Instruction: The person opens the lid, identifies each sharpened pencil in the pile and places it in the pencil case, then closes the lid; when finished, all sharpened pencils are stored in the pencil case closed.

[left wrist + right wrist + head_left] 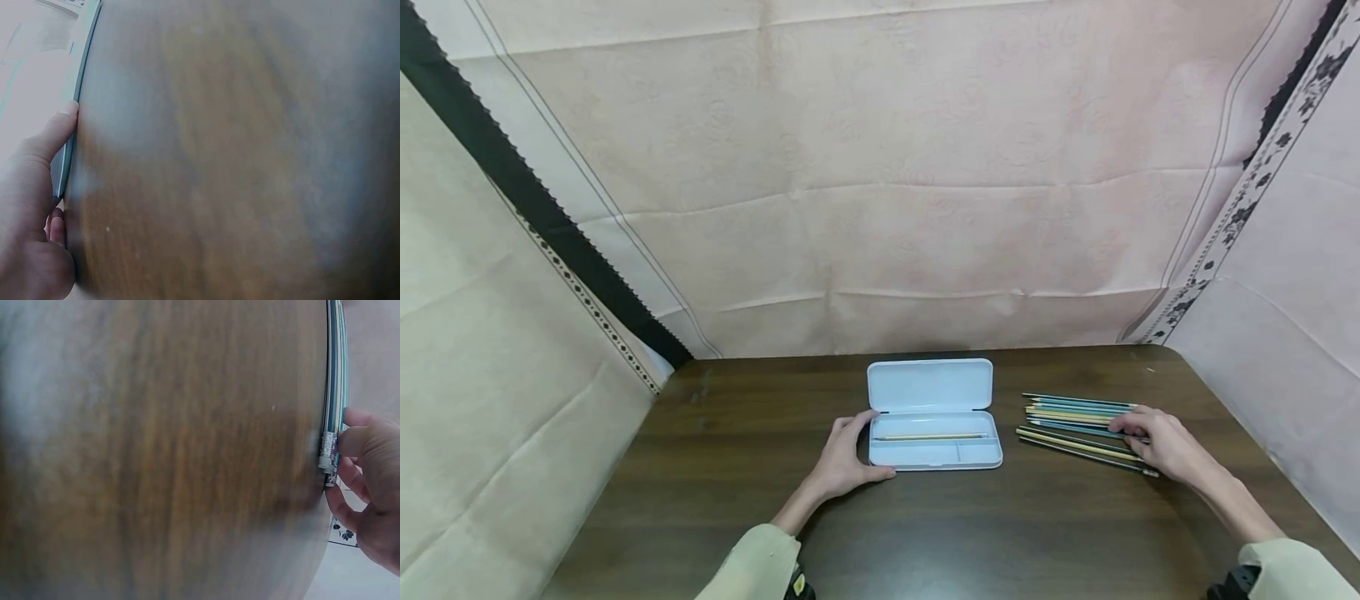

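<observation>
A light blue pencil case point(934, 455) lies with its lid raised, holding one yellowish pencil point(931, 437) in its upper compartment. My left hand point(844, 460) grips the case's left end, thumb at the front corner and fingers at the back near the hinge. In the left wrist view that thumb point(59, 128) presses against the case's edge. To the right lies a loose bundle of pencils point(1071, 412) in blue, yellow and dark green. My right hand point(1168, 446) pinches at the bundle's right end, thumb and forefinger curled. Silver eraser ends point(327, 450) show beside its fingers in the right wrist view.
The brown wooden table point(925, 533) carries the case and pencils. Pale patterned cloth point(925, 208) hangs behind the table's back edge and along both sides. A dark strap sits at each wrist, under pale green sleeves point(756, 562).
</observation>
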A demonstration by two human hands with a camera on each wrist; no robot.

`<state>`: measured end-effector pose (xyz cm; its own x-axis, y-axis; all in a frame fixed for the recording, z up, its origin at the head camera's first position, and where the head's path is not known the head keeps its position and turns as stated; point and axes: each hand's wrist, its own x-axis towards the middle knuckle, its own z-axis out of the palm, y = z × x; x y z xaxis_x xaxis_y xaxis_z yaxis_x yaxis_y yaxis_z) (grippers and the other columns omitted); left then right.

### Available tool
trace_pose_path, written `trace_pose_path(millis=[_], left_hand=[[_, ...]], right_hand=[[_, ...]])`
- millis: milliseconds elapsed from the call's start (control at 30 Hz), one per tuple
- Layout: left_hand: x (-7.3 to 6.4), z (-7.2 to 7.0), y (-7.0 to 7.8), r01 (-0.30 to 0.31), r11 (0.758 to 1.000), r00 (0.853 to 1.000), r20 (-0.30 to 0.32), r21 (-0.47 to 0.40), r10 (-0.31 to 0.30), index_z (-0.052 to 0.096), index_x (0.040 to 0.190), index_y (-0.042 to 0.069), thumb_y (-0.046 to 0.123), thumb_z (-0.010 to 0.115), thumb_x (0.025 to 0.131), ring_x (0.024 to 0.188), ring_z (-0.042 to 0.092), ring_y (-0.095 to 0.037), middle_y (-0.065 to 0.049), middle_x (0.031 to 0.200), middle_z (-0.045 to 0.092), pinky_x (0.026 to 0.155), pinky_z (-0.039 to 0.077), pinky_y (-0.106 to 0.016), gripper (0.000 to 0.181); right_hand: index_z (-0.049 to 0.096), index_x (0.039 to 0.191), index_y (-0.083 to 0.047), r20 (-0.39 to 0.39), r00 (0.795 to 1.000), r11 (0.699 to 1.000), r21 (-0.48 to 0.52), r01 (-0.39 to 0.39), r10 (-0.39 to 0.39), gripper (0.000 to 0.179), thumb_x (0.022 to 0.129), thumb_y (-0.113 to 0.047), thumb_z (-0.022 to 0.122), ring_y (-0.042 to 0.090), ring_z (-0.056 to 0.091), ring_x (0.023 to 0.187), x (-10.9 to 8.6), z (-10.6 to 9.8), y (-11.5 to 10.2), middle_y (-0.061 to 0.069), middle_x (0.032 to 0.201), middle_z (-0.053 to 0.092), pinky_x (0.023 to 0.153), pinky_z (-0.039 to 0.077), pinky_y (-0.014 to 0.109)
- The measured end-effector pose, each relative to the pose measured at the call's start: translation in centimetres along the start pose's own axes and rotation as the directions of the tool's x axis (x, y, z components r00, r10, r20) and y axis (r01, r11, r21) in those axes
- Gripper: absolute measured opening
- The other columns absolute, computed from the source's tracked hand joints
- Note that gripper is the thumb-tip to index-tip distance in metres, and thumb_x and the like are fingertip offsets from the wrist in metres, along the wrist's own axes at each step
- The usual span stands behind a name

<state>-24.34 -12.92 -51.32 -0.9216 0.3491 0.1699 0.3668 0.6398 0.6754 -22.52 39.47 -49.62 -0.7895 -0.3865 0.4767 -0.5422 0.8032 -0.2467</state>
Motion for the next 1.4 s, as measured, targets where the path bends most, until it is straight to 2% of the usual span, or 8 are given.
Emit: trace_pose_path(millis=[400, 633, 1067, 1400], left_hand=[[0.1, 0.0, 0.1, 0.010, 1.000, 1.000, 0.012, 0.004, -0.010, 0.044, 0.148, 0.015, 0.043, 0.089, 0.073, 0.129, 0.038, -0.029, -0.010, 0.141, 0.046, 0.099, 0.040, -0.051, 0.092], [0.1, -0.1, 0.2, 0.014, 1.000, 1.000, 0.023, -0.007, -0.014, 0.044, 0.148, 0.015, 0.043, 0.089, 0.074, 0.129, 0.038, -0.030, -0.011, 0.141, 0.045, 0.100, 0.040, -0.051, 0.092], [0.1, -0.1, 0.1, 0.004, 1.000, 1.000, 0.010, -0.015, -0.004, 0.044, 0.147, 0.013, 0.044, 0.089, 0.073, 0.128, 0.038, -0.032, -0.013, 0.140, 0.046, 0.099, 0.040, -0.054, 0.092], [0.1, -0.1, 0.1, 0.000, 1.000, 1.000, 0.010, -0.021, 0.000, 0.044, 0.147, 0.013, 0.044, 0.089, 0.073, 0.128, 0.039, -0.032, -0.013, 0.140, 0.046, 0.099, 0.040, -0.053, 0.092]], right_hand=[[0.070, 0.090, -0.012, 0.008, 0.999, 0.998, -0.030, 0.048, -0.048, 0.042, 0.066, 0.022, 0.073, 0.005, 0.049, 0.072, 0.0, 0.1, -0.1, -0.008, 0.084, 0.056, 0.058, 0.045, 0.033], [0.068, 0.091, -0.012, 0.039, 0.999, 0.999, -0.022, 0.029, -0.029, 0.043, 0.067, 0.023, 0.072, 0.004, 0.044, 0.072, 0.0, 0.0, -0.1, -0.009, 0.083, 0.050, 0.057, 0.041, 0.031], [0.069, 0.093, -0.012, -0.022, 0.997, 0.997, -0.013, 0.074, -0.075, 0.044, 0.065, 0.022, 0.073, 0.003, 0.045, 0.072, 0.2, -0.1, -0.2, -0.010, 0.081, 0.050, 0.059, 0.042, 0.031], [0.070, 0.095, -0.010, -0.021, 0.996, 0.996, 0.014, 0.088, -0.087, 0.044, 0.067, 0.023, 0.072, 0.004, 0.047, 0.074, 0.9, -0.4, -1.4, -0.008, 0.085, 0.055, 0.058, 0.044, 0.030]])
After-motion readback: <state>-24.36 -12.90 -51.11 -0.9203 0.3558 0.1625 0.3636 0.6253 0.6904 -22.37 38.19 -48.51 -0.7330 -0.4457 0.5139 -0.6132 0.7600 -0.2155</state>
